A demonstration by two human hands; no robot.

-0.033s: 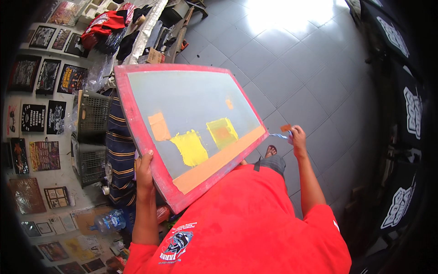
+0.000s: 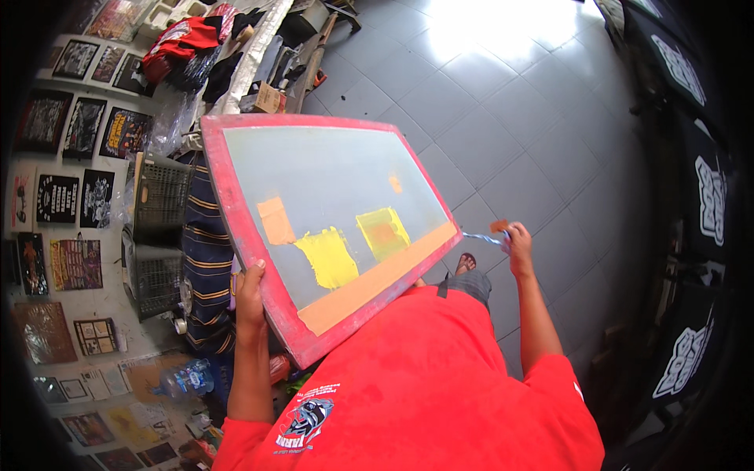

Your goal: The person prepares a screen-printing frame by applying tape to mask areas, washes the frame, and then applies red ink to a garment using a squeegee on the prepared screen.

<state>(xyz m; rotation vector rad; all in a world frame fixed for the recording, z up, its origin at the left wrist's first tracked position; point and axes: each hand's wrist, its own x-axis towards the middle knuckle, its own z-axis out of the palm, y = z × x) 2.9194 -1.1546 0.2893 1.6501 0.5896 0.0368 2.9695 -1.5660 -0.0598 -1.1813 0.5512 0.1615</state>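
Observation:
A screen-printing frame (image 2: 228, 188) with a red border and a pale mesh (image 2: 330, 173) is tilted in front of me. My left hand (image 2: 250, 294) grips its left edge, thumb on top and fingers mostly hidden beneath. Two yellow patches (image 2: 328, 259) and a few pieces of orange-brown tape (image 2: 377, 279) lie on the mesh, the longest along its near edge. Beyond the right corner, my right hand (image 2: 518, 247) is closed on a twisted blue-and-white strip (image 2: 483, 236) that reaches toward that corner. A small brown piece (image 2: 499, 226) shows at its fingertips.
At left are dark plastic baskets (image 2: 161, 196), striped cloth (image 2: 208, 259) and a clear water bottle (image 2: 184, 379). Prints (image 2: 78, 267) cover the wall. A cluttered bench (image 2: 259, 55) stands at far left. Grey floor tiles (image 2: 503, 141) lie ahead; dark printed panels (image 2: 707, 196) line the right.
My right hand has shifted slightly right and down with the strip and brown piece. The frame has moved very slightly; my left hand keeps its grip.

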